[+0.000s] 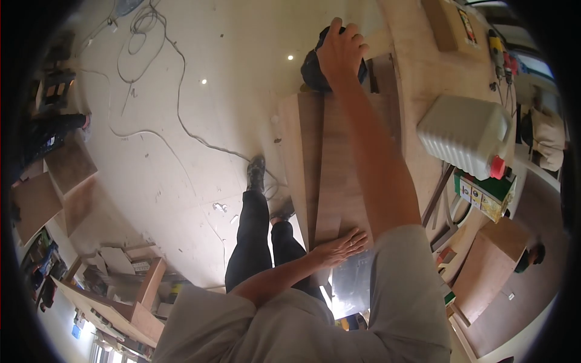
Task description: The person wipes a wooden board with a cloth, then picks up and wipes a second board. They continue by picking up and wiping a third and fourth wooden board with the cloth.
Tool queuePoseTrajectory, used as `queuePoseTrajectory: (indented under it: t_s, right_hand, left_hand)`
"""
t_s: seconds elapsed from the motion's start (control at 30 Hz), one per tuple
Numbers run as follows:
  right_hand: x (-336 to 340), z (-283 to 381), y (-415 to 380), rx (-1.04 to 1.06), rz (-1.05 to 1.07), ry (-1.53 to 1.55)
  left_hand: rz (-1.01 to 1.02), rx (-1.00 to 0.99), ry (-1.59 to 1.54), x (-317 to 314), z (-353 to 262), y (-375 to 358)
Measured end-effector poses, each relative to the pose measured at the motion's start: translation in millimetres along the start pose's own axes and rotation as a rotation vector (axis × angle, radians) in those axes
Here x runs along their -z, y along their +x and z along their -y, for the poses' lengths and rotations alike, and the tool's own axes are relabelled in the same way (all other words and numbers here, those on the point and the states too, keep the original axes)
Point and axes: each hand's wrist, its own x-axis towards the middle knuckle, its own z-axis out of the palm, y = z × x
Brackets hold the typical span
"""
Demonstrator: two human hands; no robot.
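Note:
My left hand (340, 250) lies flat, fingers stretched out, on the near part of a long brown wood-grain board (342, 181). Under and beside its fingers is a grey shiny surface (352, 281). My right hand (342, 53) is stretched far forward over the board's far end. Its fingers curl over a dark, rounded object (313, 71), mostly covered by the hand, whose kind I cannot make out. A lighter wooden panel edge (296, 163) runs along the board's left side.
Right of the board, a wooden worktop (417, 72) carries a white jerrycan (463, 130) with a red cap and a cardboard box (448, 27). A green box (487, 190) sits nearer. Cable (181, 115) trails across the floor. Wood panels (69, 166) and another person's leg (51, 136) are at left.

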Motion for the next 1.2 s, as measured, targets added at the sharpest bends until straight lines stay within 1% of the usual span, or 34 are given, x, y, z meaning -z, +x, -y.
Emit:
queuePoseTrajectory:
  t_s: [0.07, 0.1, 0.13, 0.17, 0.23, 0.27, 0.3, 0.33, 0.37, 0.4, 0.43, 0.5, 0.53, 0.57, 0.6, 0.63, 0.67, 0.7, 0.73, 0.8, 0.9, 0.97, 1.07, 1.1, 1.17, 1.2]
  right_hand:
    - [9.2, 0.7, 10.4, 0.017, -0.099, 0.037]
    - [14.1, -5.7, 15.2, -0.048, -0.092, 0.134]
    - [44.7, -9.7, 20.9, -0.110, -0.073, 0.227]
    - [76.0, -15.3, 19.0, -0.178, -0.045, 0.318]
    - [154.0, -33.3, -0.4, -0.259, 0.181, 0.462]
    - [162.0, -49.2, -21.0, -0.210, 0.074, 0.504]
    - [161.5, -61.9, -48.8, -0.159, -0.031, 0.544]
    - [172.2, -64.1, -82.2, -0.252, 0.051, 0.555]
    - [166.0, -69.6, -122.8, -0.223, 0.017, 0.589]
    - [168.0, -62.8, -162.9, -0.318, 0.095, 0.576]
    - [155.8, -58.3, -205.0, -0.352, 0.138, 0.541]
    - [131.2, -38.5, -272.1, -0.462, 0.273, 0.372]
    - [117.7, -34.9, -275.5, -0.476, 0.278, 0.319]
    - [105.7, -31.4, -275.5, -0.489, 0.287, 0.266]
    - [94.5, -28.9, -274.9, -0.501, 0.299, 0.213]
    - [92.4, -25.5, -267.8, -0.496, 0.312, 0.222]
    - [91.7, -25.5, -246.8, -0.484, 0.314, 0.225]
    - [84.6, -26.9, -220.6, -0.467, 0.292, 0.230]
    - [78.9, -28.6, -206.4, -0.448, 0.258, 0.215]
    - [65.7, -24.1, -182.4, -0.401, 0.197, 0.200]
    - [53.7, -23.4, -135.8, -0.349, 0.156, 0.188]
    - [44.4, -25.2, -112.2, -0.300, 0.135, 0.174]
    - [33.8, -24.3, -71.6, -0.278, 0.160, 0.190]
    - [28.5, -24.0, -59.0, -0.288, 0.175, 0.200]
    - [12.9, -32.1, -40.6, -0.215, 0.163, 0.159]
    - [6.8, -34.6, -34.3, -0.185, 0.039, 0.169]
  left_hand:
    - [-0.044, 0.022, -0.026, -7.7, -1.2, 0.7]
    - [-0.085, 0.038, -0.072, -17.8, -6.0, 5.9]
    - [-0.128, 0.053, -0.131, -20.2, -15.7, 10.8]
    - [-0.128, 0.044, -0.170, -12.3, -21.1, 8.0]
    - [-0.124, 0.032, -0.201, -5.1, -1.8, -1.9]
    - [-0.122, 0.031, -0.172, -4.7, 0.4, -2.6]
    - [-0.119, 0.030, -0.145, -3.9, -0.6, -2.4]
    - [-0.117, 0.029, -0.120, -3.3, -0.6, -1.0]
    - [-0.077, 0.005, -0.111, 0.8, 1.5, -0.6]
    - [-0.036, -0.021, -0.105, 6.4, 4.3, -1.3]
    - [0.007, -0.050, -0.100, 8.5, 5.9, -1.6]
    - [-0.157, 0.086, -0.230, -18.0, -17.8, 8.5]
    - [-0.235, 0.156, -0.299, -35.2, -30.2, 13.7]
    - [-0.356, 0.162, -0.513, -39.3, -30.6, 16.8]
    - [-0.347, 0.166, -0.436, -45.1, -30.7, 16.1]
    - [-0.336, 0.160, -0.371, -37.0, -27.7, 8.7]
    - [-0.304, 0.143, -0.324, -39.1, -28.5, 9.0]
    - [-0.274, 0.124, -0.277, -41.7, -29.6, 9.5]
    - [-0.213, 0.098, -0.262, -57.0, -51.3, 15.5]
    - [-0.121, 0.048, -0.186, -62.3, -52.8, 17.6]
    - [-0.046, -0.040, -0.084, -19.2, -20.5, -3.5]
    - [-0.017, -0.064, -0.088, 10.5, 19.8, -8.0]
    - [-0.119, 0.016, -0.081, 13.1, 26.5, -9.8]
    - [-0.111, 0.019, -0.071, 10.6, 25.8, -8.3]
    - [-0.104, -0.002, -0.062, 6.0, 13.6, -4.2]
    - [-0.116, 0.001, -0.054, 3.8, 9.8, -4.9]
